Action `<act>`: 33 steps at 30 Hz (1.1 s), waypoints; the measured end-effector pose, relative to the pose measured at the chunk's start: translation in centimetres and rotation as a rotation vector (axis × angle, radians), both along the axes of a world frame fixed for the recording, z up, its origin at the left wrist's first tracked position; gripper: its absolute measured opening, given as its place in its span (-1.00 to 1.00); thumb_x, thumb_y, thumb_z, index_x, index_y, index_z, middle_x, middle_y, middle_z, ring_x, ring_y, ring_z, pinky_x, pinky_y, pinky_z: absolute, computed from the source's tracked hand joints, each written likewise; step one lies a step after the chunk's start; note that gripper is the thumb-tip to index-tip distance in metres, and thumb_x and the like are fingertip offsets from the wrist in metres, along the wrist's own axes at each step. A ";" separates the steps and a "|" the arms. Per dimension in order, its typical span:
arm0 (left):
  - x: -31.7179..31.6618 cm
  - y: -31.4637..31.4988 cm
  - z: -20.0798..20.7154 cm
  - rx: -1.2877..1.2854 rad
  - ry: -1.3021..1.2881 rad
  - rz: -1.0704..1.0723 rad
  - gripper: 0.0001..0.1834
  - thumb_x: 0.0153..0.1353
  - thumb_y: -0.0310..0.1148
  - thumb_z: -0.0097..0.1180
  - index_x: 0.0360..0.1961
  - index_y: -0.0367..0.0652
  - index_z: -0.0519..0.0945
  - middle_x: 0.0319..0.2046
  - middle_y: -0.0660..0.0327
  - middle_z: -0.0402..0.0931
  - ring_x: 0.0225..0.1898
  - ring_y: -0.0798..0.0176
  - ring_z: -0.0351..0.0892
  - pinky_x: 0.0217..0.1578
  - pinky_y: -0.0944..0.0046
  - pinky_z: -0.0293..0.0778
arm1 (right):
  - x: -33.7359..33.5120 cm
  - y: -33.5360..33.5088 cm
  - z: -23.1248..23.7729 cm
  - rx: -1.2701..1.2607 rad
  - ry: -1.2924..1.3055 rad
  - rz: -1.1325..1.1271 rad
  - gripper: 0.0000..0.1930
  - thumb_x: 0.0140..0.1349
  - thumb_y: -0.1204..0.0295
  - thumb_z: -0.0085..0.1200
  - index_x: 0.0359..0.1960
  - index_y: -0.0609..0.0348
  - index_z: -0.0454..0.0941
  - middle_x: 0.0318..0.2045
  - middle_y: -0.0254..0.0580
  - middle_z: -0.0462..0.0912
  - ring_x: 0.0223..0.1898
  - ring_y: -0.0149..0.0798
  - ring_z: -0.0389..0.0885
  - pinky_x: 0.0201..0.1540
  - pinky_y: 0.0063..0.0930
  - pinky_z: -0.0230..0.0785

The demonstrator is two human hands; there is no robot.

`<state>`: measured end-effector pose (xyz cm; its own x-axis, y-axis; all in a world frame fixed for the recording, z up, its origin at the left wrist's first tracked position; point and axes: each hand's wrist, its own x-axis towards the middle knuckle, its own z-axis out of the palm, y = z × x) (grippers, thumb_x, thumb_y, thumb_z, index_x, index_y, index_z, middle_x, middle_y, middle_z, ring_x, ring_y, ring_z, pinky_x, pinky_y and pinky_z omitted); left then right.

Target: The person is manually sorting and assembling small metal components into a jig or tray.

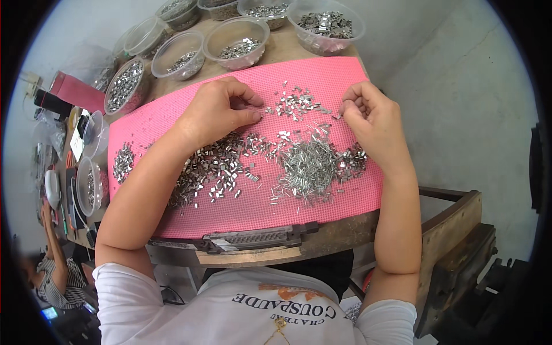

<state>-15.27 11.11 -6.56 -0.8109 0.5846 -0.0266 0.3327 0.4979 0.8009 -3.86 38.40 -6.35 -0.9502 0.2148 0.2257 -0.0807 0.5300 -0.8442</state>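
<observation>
On a pink textured mat [241, 215] lie heaps of tiny silver metal pieces. My left hand [221, 109] is over the mat's far middle, thumb and fingers curled in beside a loose scatter of small flat pieces [296, 103]. Across that scatter, my right hand [374, 121] has its fingers bent and pressed together, a small dark piece at their tips. What either hand grips is too small to make out. Nearer me are a heap of thin metal pins [310, 164] and, partly behind my left forearm, a wide heap of small rectangular pieces [215, 169].
Clear plastic tubs of metal parts, such as a round tub [237, 46], line the table's far side. A smaller pile [123, 163] sits at the mat's left edge. A pink container [77, 92] is at far left. Another person [57, 276] is at lower left; a wooden frame [454, 224] is at right.
</observation>
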 end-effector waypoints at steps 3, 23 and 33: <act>0.0 -0.6 0.2 0.078 -0.176 0.113 -0.79 0.18 -0.37 0.47 -0.19 -0.24 0.82 -0.35 0.21 0.74 -0.33 0.35 0.68 -0.24 0.32 0.61 | 0.1 0.4 -0.1 -0.088 -0.016 0.013 -0.93 0.28 0.57 0.14 -0.28 0.36 0.57 -0.52 -0.26 0.63 -0.45 -0.52 0.55 -0.36 -0.47 0.42; 0.1 0.2 0.6 -0.155 0.029 0.048 -0.76 0.18 -0.30 0.38 -0.20 -0.20 0.81 -0.29 0.11 0.77 -0.25 0.17 0.76 -0.12 0.19 0.64 | 4.1 -0.8 2.4 -0.589 -0.165 0.048 -0.91 0.41 0.50 0.14 -0.20 0.27 0.63 -0.37 -0.28 0.74 -0.34 -0.51 0.70 -0.31 -0.66 0.45; 0.2 0.4 1.5 -0.303 0.366 -0.227 -0.81 0.14 -0.49 0.34 -0.19 -0.24 0.73 -0.33 0.14 0.65 -0.29 0.19 0.70 -0.19 0.22 0.61 | 8.5 -1.3 0.4 -0.971 -0.180 0.113 -0.88 0.48 0.47 0.11 -0.03 0.20 0.55 -0.29 -0.27 0.69 -0.33 -0.44 0.62 -0.23 -0.60 0.44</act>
